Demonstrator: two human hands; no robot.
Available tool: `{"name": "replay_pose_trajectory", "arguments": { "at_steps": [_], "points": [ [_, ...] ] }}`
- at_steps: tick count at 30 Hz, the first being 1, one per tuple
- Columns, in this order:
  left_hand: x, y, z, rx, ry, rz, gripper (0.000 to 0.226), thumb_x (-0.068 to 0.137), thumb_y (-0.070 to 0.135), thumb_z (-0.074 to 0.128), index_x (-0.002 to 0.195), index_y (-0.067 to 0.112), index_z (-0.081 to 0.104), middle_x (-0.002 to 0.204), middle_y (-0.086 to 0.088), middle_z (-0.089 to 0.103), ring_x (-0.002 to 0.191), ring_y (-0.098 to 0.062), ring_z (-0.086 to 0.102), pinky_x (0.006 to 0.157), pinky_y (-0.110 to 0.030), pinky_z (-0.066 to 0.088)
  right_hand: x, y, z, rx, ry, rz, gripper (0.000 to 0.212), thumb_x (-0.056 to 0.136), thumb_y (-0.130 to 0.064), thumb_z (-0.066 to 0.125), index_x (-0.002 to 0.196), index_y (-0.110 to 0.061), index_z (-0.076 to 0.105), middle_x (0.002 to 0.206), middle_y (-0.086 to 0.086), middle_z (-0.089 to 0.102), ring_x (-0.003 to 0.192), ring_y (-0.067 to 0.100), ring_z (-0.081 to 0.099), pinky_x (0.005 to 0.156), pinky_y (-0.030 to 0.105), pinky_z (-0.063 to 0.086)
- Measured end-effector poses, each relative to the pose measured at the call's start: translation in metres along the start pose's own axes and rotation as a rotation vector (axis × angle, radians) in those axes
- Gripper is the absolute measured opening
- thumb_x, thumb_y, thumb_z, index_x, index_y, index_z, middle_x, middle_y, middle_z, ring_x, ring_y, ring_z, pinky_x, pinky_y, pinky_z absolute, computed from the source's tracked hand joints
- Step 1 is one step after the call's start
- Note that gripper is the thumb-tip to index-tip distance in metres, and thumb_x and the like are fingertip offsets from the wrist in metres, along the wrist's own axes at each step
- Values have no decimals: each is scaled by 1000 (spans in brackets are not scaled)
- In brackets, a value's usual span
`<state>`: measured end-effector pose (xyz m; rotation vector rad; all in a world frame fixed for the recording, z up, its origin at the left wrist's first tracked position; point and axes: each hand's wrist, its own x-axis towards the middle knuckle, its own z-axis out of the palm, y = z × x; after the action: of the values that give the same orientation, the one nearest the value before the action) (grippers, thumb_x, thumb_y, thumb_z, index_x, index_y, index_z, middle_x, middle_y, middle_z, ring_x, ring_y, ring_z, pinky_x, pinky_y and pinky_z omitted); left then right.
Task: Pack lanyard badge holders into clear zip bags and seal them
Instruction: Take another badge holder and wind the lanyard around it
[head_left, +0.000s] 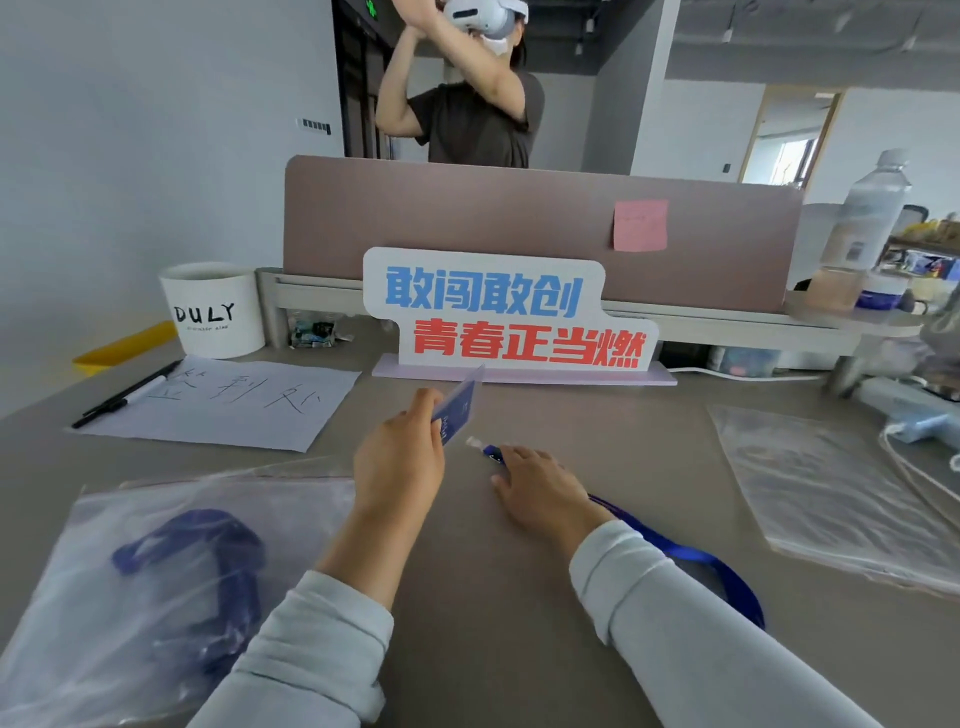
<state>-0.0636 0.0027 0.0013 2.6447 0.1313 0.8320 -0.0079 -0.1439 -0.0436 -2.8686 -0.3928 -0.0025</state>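
A blue plastic badge holder (459, 409) was pinched by the left hand (400, 460) while the blue ribbon lanyard (693, 557) was held steady, seemingly for attaching, under flattened fingers of the right hand (543, 491).

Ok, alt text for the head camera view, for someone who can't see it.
The left hand pinches a blue badge holder above a grey desk while the right hand rests on a blue lanyard. A packed zip bag lies left, an empty zip bag right.

My left grip (400, 457) pinches the blue badge holder (460, 408) above the counter (493, 597); my right grip (540, 491) rests flat on the blue lanyard (680, 553).
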Motion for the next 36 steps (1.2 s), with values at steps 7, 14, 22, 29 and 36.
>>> {"name": "replay_pose_trajectory", "arguments": {
  "at_steps": [7, 14, 22, 29, 36],
  "points": [
    [-2, -2, 2, -19, 28, 2, 27, 97, 23, 42, 123, 23, 46, 109, -4, 68, 94, -27, 63, 63, -29, 38, 3, 0, -3, 86, 136, 29, 28, 93, -35, 51, 108, -13, 60, 109, 3, 57, 95, 17, 52, 86, 29, 46],
    [-9, 9, 3, -227, 64, 64, 25, 94, 17, 47, 119, 16, 53, 109, -6, 67, 94, -24, 64, 64, -21, 37, -28, 22, -23, 183, 201, 99, 21, 99, -21, 39, 99, -11, 57, 92, 7, 63, 77, 22, 59, 69, 32, 50],
    [-14, 50, 28, -791, -146, -140, 17, 92, 8, 51, 108, 10, 57, 102, -3, 63, 85, -14, 56, 55, -7, 42, -70, 44, -39, 938, 418, 73, 19, 95, -14, 50, 80, -22, 58, 66, -2, 64, 58, 10, 55, 55, 12, 46],
    [-29, 60, 44, -970, -275, -280, 17, 95, 6, 42, 106, 13, 54, 102, -4, 60, 86, -18, 56, 67, -16, 45, -81, 40, -43, 1060, 425, -25, 21, 95, -8, 47, 83, -24, 53, 77, -2, 69, 45, -2, 50, 47, 15, 41],
    [-34, 62, 51, -1158, -472, -579, 14, 96, 10, 42, 100, 16, 53, 87, -6, 60, 72, -18, 57, 58, -28, 41, -70, 48, -28, 865, 317, 198, 12, 93, -14, 52, 96, -22, 61, 67, -4, 67, 55, -4, 57, 48, 5, 37]
  ]
}}
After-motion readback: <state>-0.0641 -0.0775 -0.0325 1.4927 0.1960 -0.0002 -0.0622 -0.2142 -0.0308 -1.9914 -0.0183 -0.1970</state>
